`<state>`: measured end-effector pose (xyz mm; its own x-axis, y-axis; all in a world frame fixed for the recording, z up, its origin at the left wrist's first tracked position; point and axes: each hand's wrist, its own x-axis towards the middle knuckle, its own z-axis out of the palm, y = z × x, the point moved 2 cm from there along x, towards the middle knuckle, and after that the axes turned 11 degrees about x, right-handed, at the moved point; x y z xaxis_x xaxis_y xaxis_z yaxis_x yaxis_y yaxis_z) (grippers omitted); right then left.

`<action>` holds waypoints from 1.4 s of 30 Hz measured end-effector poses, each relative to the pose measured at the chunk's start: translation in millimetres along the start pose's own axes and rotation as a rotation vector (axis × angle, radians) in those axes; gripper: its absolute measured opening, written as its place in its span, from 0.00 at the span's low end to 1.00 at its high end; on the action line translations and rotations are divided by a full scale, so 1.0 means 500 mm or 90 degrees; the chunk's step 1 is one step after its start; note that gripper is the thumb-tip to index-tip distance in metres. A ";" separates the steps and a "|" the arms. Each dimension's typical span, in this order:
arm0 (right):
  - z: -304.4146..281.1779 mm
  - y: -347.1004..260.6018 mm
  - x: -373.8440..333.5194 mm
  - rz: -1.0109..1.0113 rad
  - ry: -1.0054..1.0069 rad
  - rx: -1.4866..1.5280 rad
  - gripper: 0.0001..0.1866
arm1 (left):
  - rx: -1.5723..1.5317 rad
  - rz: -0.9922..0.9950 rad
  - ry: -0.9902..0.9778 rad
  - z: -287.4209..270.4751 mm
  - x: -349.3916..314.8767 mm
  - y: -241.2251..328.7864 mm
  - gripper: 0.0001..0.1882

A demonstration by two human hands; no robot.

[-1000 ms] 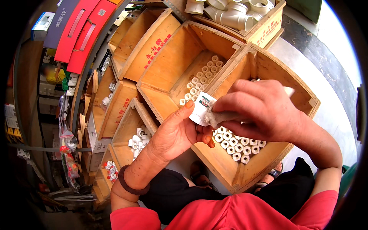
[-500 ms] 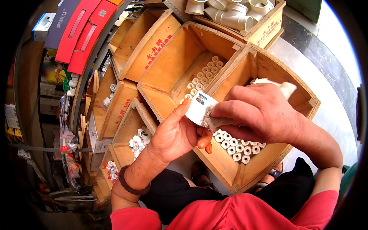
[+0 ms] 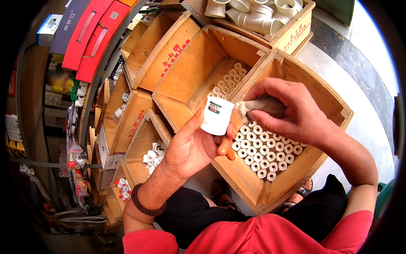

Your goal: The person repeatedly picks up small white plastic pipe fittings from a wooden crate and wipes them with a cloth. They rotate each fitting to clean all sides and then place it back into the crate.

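My left hand [image 3: 190,148] holds a white plastic pipe fitting [image 3: 216,120], short and round, with a small dark green label facing up. Its thumb and fingers grip the fitting from either side. To the right of the fitting, my right hand [image 3: 296,111] is closed on a bunched grey-beige rag [image 3: 264,106]; the rag's frayed end points at the fitting, with a narrow gap between. Below both hands, small white hexagonal fittings [image 3: 264,151] stand in close rows inside a wooden box [image 3: 308,169].
A second wooden box [image 3: 179,78] on the left holds more small fittings [image 3: 228,80]. Large white pipe fittings [image 3: 258,19] fill a crate behind. Further left are wooden bins with white elbows [image 3: 154,156], and red boxes [image 3: 91,42] on a shelf.
The right hand has drawn the rag off the fitting and pulled back, its loose end now gathered in the fist. The left hand has turned the fitting more upright.
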<state>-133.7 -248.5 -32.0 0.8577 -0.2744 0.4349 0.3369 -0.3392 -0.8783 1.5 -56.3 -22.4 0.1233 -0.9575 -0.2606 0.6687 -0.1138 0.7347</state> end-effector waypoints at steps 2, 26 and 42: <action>0.008 0.002 -0.006 0.129 -0.035 0.079 0.13 | 0.003 0.008 0.020 0.004 -0.001 0.002 0.26; 0.019 -0.032 -0.008 -0.090 0.004 0.000 0.16 | 0.330 0.071 0.097 0.007 -0.006 -0.003 0.32; -0.010 -0.049 0.004 -0.160 -0.060 0.013 0.16 | 0.396 0.116 0.079 0.017 -0.004 0.006 0.30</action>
<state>-142.0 -245.1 -8.7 0.7785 -0.0985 0.6198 0.5505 -0.3672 -0.7498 -2.8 -56.8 -14.3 0.3030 -0.9425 -0.1409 0.0848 -0.1206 0.9891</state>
